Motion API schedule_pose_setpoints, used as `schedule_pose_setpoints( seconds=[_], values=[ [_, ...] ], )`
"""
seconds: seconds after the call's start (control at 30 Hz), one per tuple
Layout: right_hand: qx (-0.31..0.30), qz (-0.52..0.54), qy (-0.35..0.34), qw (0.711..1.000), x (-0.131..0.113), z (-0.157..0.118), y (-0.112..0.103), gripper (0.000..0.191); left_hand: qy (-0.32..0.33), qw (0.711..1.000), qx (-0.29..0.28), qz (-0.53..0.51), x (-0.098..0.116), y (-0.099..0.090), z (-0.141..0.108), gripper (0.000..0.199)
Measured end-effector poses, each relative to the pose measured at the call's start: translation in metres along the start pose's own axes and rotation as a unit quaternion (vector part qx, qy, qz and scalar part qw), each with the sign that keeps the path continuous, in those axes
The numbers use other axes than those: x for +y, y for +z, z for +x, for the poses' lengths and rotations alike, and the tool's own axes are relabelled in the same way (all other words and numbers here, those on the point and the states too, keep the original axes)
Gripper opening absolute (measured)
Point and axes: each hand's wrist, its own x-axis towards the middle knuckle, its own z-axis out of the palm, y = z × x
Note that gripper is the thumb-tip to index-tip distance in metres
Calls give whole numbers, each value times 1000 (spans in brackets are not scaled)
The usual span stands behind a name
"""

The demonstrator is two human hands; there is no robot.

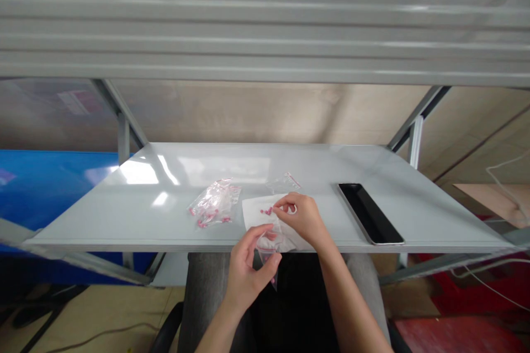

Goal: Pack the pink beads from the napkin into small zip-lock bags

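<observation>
A white paper sheet (253, 210) lies near the front edge of the white table, with several small pink pieces (266, 211) on it. My right hand (298, 215) is over the sheet, thumb and index finger pinched beside the pieces; whatever is between the fingertips is too small to make out. At the table's edge my left hand (253, 265) holds a small clear plastic bag (267, 253) by its mouth, and a few pink bits show low in it. Left of the sheet is a pile of clear bags (215, 202) containing pink pieces.
Behind the sheet lies another clear bag (285, 182). A black tablet-like device (370, 212) rests on the right of the table (430, 215). A grey ribbed metal shelf (265, 27) spans above, with slanted frame posts at both sides.
</observation>
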Motion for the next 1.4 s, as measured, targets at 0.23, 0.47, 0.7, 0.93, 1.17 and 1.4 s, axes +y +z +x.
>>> schedule_pose_setpoints(
  seconds=[0.23,0.47,0.7,0.93,1.17,1.4],
  values=[
    [-120,166,-91,975,-32,-20,-38,7,3,999,-8,-32,-1,0,0,38],
    [-147,146,-73,976,-35,-23,-34,16,-4,999,-6,-37,-4,1,-1,39],
    [-48,27,-14,998,-1,15,-19,10,7,1000,-11,-14,-2,0,0,38],
    [-125,-13,-55,991,15,32,-1,26,13,1000,-5,-14,-5,2,-1,38],
    [-130,-34,-69,989,18,31,2,20,11,1000,-7,-13,-5,1,-1,38],
    [-104,-22,-82,991,22,30,2,17,14,1000,-9,-10,-4,1,-2,37]
  ],
)
